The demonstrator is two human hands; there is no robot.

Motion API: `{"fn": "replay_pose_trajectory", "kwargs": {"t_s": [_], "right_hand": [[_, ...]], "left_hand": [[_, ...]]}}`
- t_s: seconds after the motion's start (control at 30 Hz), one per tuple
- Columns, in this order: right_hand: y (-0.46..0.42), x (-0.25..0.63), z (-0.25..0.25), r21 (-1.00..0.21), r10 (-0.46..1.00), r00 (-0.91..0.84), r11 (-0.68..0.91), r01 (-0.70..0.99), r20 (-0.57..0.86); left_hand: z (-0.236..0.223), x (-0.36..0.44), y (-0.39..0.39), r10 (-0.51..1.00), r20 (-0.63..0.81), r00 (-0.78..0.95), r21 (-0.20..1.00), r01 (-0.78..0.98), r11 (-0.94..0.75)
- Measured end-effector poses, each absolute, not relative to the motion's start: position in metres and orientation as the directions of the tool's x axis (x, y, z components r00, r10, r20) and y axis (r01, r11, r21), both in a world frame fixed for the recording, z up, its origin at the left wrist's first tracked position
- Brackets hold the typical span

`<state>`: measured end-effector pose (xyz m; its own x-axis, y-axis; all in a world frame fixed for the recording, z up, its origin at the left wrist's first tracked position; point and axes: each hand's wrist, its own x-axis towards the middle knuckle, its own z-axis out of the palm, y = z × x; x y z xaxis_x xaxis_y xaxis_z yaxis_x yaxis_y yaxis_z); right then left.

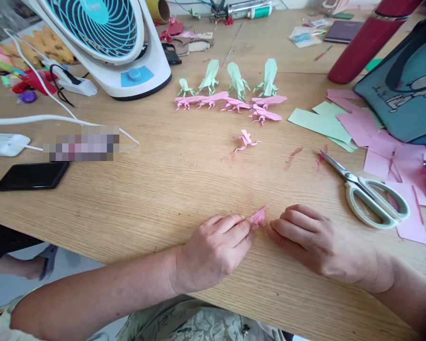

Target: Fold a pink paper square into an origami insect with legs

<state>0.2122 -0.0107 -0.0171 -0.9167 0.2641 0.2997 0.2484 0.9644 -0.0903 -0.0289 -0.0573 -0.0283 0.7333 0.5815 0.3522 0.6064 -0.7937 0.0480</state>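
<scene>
A small folded pink paper piece (258,217) is pinched between the thumb and fingers of my left hand (222,246), its pointed tip sticking up to the right. My right hand (310,239) is closed, fingertips pressed together at the right edge of that piece; the bit between them is mostly hidden. Beyond my hands a pink origami figure with thin legs (246,139) stands alone. Farther back is a row of pink origami insects (213,99), with several pale green ones (237,80) behind them.
Scissors (367,189) lie slightly apart at the right, beside pink paper sheets (404,166) and green paper (319,124). A blue bag (401,94) and red bottle (358,47) stand behind. At left are a fan (142,76), black phone (31,176) and white cables (31,119).
</scene>
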Motion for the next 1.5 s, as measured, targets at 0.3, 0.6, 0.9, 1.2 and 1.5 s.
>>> {"fn": "replay_pose_trajectory", "kwargs": {"t_s": [0.3,0.6,0.9,1.2,1.5], "right_hand": [[-0.022,0.216,-0.024,-0.147,0.349,-0.887,0.937,0.318,0.303],[-0.022,0.218,-0.027,-0.166,0.36,-0.888,0.931,0.324,0.285],[-0.023,0.225,-0.023,-0.193,0.395,-0.877,0.916,0.352,0.274],[-0.03,0.23,-0.027,-0.249,0.455,-0.86,0.882,0.399,0.232],[-0.035,0.233,-0.027,-0.214,0.46,-0.844,0.885,0.413,0.275]], "left_hand": [[-0.03,-0.029,-0.06,0.573,0.383,0.725,0.014,0.616,-0.788],[-0.027,-0.021,-0.059,0.636,0.32,0.703,0.028,0.663,-0.748],[-0.027,-0.024,-0.059,0.599,0.334,0.728,-0.011,0.638,-0.77],[-0.03,-0.023,-0.059,0.612,0.328,0.72,0.007,0.646,-0.763],[-0.023,-0.022,-0.06,0.576,0.235,0.783,-0.109,0.61,-0.785]]}}
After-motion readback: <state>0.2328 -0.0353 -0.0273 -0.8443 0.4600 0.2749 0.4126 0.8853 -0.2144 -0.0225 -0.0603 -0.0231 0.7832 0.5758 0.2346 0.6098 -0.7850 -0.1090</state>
